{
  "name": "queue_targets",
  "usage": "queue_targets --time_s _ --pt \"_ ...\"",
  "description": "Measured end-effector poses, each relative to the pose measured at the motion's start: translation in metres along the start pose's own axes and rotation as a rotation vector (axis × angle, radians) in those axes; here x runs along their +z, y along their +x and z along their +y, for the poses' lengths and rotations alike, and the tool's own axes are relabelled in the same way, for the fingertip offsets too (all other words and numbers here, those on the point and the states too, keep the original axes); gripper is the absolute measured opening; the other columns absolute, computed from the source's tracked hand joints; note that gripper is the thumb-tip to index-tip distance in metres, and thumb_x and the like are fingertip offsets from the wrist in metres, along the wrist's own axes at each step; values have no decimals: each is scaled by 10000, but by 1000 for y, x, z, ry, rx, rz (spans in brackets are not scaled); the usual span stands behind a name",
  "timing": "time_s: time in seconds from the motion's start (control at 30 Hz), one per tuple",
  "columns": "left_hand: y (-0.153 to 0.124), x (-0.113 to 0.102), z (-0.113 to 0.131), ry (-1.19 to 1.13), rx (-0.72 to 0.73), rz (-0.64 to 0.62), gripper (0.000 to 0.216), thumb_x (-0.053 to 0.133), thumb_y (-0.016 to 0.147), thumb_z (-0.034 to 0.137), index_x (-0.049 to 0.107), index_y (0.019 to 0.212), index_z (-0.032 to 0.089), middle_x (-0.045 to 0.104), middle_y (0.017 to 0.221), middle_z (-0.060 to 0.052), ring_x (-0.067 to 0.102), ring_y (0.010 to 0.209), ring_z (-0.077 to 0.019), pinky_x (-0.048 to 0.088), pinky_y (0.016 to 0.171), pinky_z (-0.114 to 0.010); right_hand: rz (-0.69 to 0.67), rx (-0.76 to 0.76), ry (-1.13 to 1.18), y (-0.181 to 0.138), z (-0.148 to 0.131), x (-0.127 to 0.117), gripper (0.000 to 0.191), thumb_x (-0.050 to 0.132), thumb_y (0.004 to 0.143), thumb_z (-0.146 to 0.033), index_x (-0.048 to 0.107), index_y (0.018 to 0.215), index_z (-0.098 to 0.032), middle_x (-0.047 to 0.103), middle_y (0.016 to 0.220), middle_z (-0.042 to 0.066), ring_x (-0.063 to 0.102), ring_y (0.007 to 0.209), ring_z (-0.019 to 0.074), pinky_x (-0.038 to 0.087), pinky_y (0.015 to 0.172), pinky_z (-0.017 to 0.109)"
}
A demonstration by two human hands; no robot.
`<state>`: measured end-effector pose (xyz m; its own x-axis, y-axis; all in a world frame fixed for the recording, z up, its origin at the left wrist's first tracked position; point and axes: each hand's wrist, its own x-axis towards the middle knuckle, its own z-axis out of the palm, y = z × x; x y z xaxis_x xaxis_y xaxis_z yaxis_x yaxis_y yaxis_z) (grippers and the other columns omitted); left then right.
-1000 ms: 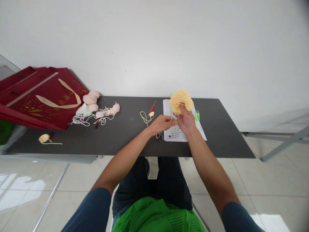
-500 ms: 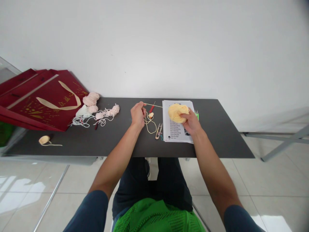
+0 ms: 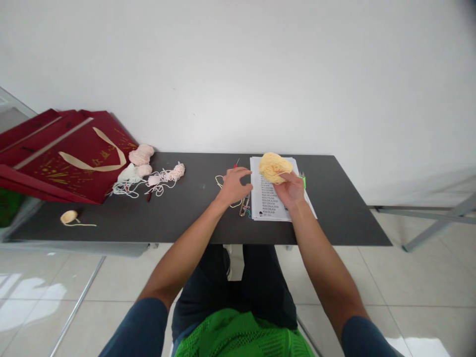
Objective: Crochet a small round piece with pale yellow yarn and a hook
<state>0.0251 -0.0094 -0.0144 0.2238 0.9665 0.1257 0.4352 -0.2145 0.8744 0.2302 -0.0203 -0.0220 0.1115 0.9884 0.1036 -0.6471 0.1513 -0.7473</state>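
Note:
My right hand (image 3: 291, 188) grips a ball of pale yellow yarn (image 3: 273, 167) just above a printed paper sheet (image 3: 268, 201) on the dark table (image 3: 178, 218). My left hand (image 3: 234, 184) lies over a loose strand of the same yarn (image 3: 220, 181), fingers stretched toward the paper. Small thread snips (image 3: 244, 205) lie right beside its fingers. A red-handled crochet hook (image 3: 235, 164) peeks out just beyond that hand.
Red gift bags (image 3: 70, 158) lean at the table's left end. Pink and white yarn bundles (image 3: 148, 171) lie beside them. A small yellow yarn piece (image 3: 69, 216) sits near the front left edge. A green object (image 3: 304, 179) lies behind my right hand.
My left hand let go of the stretched strand and came back right toward the paper. The right hand with the yarn ball stayed low over the sheet.

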Motion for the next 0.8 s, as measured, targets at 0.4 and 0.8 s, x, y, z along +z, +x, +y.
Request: queue_targets --time_s 0.4,0.8 --pt "-12 21 6 -351 70 -367 362 635 894 482 801 868 161 455 502 43 362 481 -99 269 502 -252 92 36 120 6 -7 -1 295 704 876 -438 697 1090 -234 775 1227 73 693 1278 260 599 1089 464" --pt "11 -41 -17 -654 -1 595 300 446 792 259 378 503 219 282 454 47 249 437 -90 253 502 -247 305 133 125 15 -7 -36 253 689 833 -301 711 1080 -251 812 1096 35 766 1021 243 667 932 528"
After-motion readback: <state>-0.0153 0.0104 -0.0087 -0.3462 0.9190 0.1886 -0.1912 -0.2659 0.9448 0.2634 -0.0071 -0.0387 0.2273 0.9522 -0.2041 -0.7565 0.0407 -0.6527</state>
